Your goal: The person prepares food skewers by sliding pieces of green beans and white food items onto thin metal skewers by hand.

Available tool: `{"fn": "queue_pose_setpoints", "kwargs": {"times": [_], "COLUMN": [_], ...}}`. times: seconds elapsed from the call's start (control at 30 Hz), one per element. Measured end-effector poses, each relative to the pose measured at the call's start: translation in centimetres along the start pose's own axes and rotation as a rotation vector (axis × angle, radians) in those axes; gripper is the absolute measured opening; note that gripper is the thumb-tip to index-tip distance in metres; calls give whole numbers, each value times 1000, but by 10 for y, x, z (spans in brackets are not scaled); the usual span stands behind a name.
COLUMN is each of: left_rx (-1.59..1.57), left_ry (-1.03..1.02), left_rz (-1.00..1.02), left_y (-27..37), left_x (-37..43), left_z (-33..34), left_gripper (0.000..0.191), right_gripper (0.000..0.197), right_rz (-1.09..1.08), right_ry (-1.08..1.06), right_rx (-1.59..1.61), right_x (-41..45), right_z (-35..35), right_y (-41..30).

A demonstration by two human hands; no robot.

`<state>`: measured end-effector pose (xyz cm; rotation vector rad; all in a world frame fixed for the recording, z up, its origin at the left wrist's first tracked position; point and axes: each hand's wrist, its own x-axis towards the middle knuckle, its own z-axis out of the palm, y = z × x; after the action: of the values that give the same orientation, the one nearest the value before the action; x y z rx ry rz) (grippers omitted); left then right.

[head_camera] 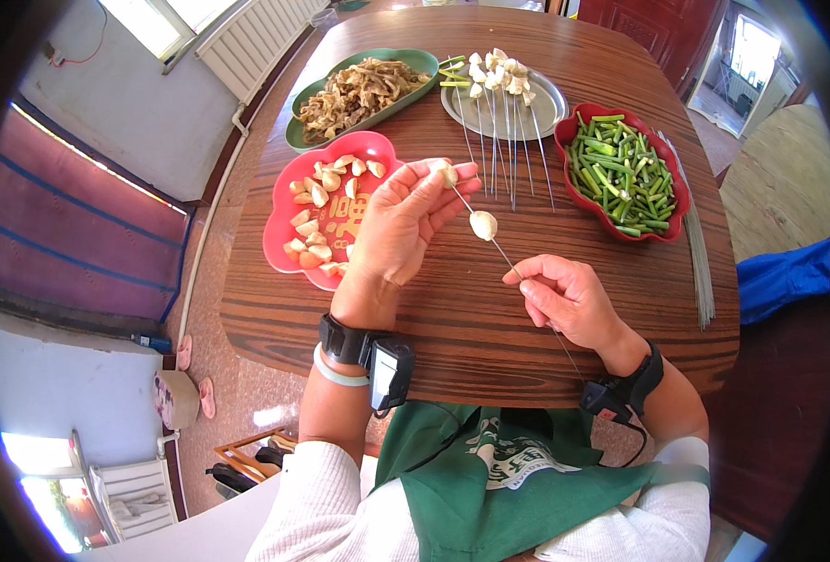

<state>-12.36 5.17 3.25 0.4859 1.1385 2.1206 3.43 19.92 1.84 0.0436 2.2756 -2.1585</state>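
My right hand [571, 298] grips a thin metal skewer [507, 257] that slants up to the left. One pale mushroom piece [483, 225] is threaded on its shaft. At the upper end, my left hand [415, 211] pinches another pale piece [443, 173] between thumb and fingers, with the skewer's tip at or in it. Left of my left hand lies a red flower-shaped tray [285, 232] with cut pale pieces [330, 181]. Beyond my hands, several skewers [513, 151] rest with their loaded ends on a round metal plate [552, 105].
A green tray [415, 63] of brown shredded food [362, 95] stands at the back left. On the right are a red bowl [678, 183] of cut green stems [622, 172] and a bundle of bare skewers [699, 267]. The wooden table's [457, 379] near edge borders my apron.
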Motion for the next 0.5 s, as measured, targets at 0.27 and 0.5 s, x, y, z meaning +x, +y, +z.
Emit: {"fn": "queue_pose_setpoints", "kwargs": {"times": [0.27,0.5], "left_rx": [-34,-76], "left_ry": [19,152], "left_rz": [34,142], "left_y": [-2,10], "left_x": [-1,1], "left_z": [0,-8], "left_gripper": [17,28], "right_gripper": [19,20], "right_rz": [96,141], "right_ry": [-53,-87], "right_rx": [-7,-44], "right_x": [0,-2], "right_z": [-4,-18], "right_y": [-14,-24]}}
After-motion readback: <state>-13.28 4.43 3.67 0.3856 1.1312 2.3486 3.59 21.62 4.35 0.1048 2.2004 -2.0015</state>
